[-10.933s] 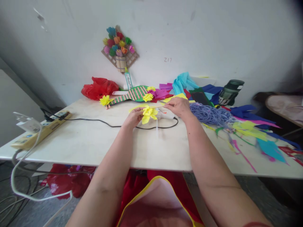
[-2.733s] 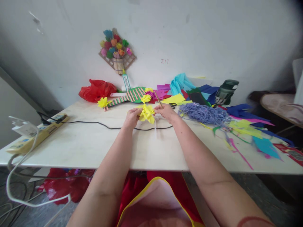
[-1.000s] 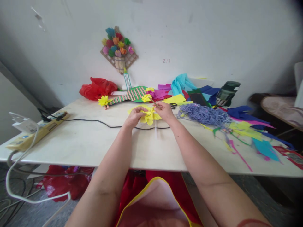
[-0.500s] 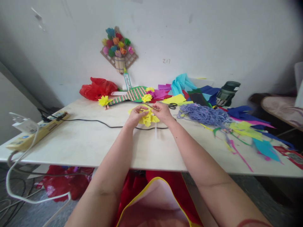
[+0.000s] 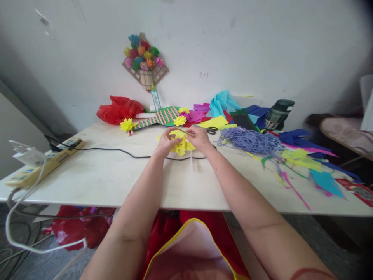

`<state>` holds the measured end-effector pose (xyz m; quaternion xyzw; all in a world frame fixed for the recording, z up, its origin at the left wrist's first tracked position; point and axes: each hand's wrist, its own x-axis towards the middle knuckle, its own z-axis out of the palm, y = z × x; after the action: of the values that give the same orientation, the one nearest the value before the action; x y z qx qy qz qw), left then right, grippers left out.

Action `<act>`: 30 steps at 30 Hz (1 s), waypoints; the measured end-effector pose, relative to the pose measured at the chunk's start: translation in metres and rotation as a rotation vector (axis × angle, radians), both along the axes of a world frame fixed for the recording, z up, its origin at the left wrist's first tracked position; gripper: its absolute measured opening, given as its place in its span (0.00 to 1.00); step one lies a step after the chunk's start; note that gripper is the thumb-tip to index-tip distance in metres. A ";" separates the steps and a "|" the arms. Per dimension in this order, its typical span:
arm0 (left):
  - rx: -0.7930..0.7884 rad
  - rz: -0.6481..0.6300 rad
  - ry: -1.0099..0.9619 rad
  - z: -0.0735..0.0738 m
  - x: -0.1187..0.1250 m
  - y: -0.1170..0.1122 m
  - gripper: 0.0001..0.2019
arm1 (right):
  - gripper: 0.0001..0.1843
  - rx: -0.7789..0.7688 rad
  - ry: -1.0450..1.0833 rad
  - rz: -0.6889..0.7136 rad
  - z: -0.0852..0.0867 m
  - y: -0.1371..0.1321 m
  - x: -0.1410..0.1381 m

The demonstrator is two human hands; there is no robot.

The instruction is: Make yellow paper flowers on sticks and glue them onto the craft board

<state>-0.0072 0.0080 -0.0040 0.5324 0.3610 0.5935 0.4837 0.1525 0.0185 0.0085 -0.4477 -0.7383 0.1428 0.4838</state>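
Observation:
A crumpled yellow paper flower (image 5: 183,147) is between my hands, above the white table (image 5: 96,175). My left hand (image 5: 166,142) is closed on its left side, thumb over the petals and index finger raised to the stick's tip. In my right hand (image 5: 201,139) is a thin brownish stick (image 5: 184,131), pinched and slanting over the top of the flower. Just behind my hands lies a green, lute-shaped craft piece (image 5: 167,116) with pale woven strips and yellow flowers. Black-handled scissors (image 5: 212,130) lie right of my right hand.
A tangle of purple cord (image 5: 252,140) and coloured paper scraps (image 5: 301,159) cover the right side. A dark bottle (image 5: 279,114) stands behind them. At left are a power strip (image 5: 43,163), a black cable (image 5: 122,151) and red plastic (image 5: 119,110).
My left index finger has risen toward the end of the stick. The flower and my right hand stay almost in place, and the view has shifted slightly.

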 end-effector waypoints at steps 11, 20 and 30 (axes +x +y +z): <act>-0.002 0.061 0.029 -0.001 0.002 0.001 0.27 | 0.07 0.002 -0.023 -0.003 0.002 -0.005 -0.002; -0.009 0.126 0.033 0.000 0.007 0.000 0.26 | 0.04 -0.049 -0.015 -0.067 0.001 -0.003 -0.003; 0.061 0.170 0.096 0.000 0.008 -0.003 0.24 | 0.03 -0.100 0.031 -0.046 0.000 0.005 0.002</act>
<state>0.0007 0.0053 -0.0037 0.5421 0.4092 0.6171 0.3974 0.1543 0.0234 0.0081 -0.4861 -0.7120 0.1754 0.4754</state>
